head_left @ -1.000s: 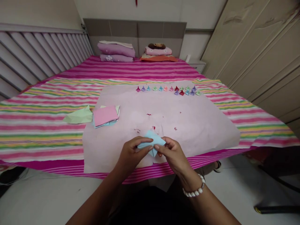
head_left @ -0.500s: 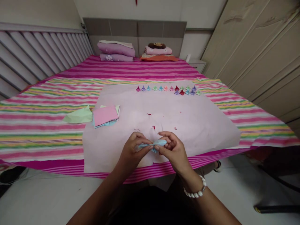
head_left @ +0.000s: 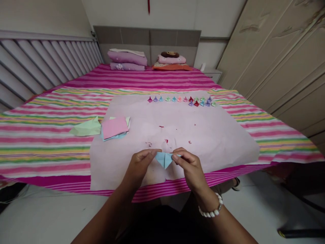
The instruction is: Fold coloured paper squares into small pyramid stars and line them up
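Light blue folded paper (head_left: pixel 164 158); pale pink sheet (head_left: pixel 215 135) over pink, green, yellow and white striped bedspread (head_left: pixel 38 135); pink-topped paper stack (head_left: pixel 114 127); pale green paper (head_left: pixel 86 127); white bead bracelet (head_left: pixel 211 210)

bed (head_left: pixel 38 135): striped cover | pink sheet (head_left: pixel 215 135) | coloured paper stack (head_left: pixel 114 127) | pillows (head_left: pixel 128 59)

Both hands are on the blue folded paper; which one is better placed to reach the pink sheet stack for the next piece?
Left. The left hand pinches the blue folded paper on the side nearer the pink sheet stack, which lies up-left of it. The right hand would probably have to cross over.
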`<state>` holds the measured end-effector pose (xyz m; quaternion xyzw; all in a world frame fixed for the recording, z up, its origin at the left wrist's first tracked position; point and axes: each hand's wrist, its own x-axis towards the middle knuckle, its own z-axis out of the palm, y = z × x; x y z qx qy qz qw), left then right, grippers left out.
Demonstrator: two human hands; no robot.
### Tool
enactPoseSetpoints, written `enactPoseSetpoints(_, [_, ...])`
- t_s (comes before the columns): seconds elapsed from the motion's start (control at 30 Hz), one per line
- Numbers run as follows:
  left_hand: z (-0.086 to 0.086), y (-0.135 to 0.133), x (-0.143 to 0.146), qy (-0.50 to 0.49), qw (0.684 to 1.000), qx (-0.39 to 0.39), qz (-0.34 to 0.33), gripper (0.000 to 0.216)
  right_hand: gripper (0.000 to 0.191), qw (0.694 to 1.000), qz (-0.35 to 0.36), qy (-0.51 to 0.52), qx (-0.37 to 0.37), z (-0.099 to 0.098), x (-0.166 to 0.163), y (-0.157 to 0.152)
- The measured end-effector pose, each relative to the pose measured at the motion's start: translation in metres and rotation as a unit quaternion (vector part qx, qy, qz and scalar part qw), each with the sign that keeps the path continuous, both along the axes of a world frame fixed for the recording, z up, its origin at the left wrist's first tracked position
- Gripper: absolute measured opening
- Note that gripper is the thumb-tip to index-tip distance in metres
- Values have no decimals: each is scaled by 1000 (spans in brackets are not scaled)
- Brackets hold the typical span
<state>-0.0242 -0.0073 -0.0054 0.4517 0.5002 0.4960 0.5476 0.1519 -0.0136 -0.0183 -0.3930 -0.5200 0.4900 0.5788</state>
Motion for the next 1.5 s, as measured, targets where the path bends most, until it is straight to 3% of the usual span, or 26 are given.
enactPoseSetpoints(0.13, [-5,-3,8,-103,994,-16,-17,40,11,1000,-15,-5,-9,-1,-2,0])
enactPoseSetpoints(0.23, [-10,-7,15,-119,992,-12,-49,49,12,999,-46,0,-17,-1,-4,-2])
enactPoseSetpoints(0.3, [-12,-8,18,-115,992,-17,-43,37,12,999,-51,-3,-18,0,-4,-3])
enactPoseSetpoints(0.43, [-14,-3,16,-118,993,-29,-8,25,24,1000,2,7,-19,3,-3,-5])
enactPoseSetpoints(0.53, [-15,0,10,-102,994,-17,-37,26,34,996,44,51,-63,7,-2,-4])
enactPoseSetpoints(0.73, [-16,-3,5,-53,993,11,-109,28,22,986,92,70,-122,16,-5,-3])
enactPoseSetpoints(0.9, [-17,-4,5,-92,987,23,-132,26,19,982,96,82,-138,15,-6,-4])
enactPoseSetpoints(1.07, [-17,-1,4,-88,990,17,-111,33,17,981,97,80,-150,11,-4,-2])
enactPoseSetpoints(1.3, [-13,-3,10,32,995,57,-72,29,23,989,62,11,-132,4,-8,2])
enactPoseSetpoints(1.5, [-9,-12,16,195,963,178,51,28,17,995,-13,-69,-70,-6,-11,1])
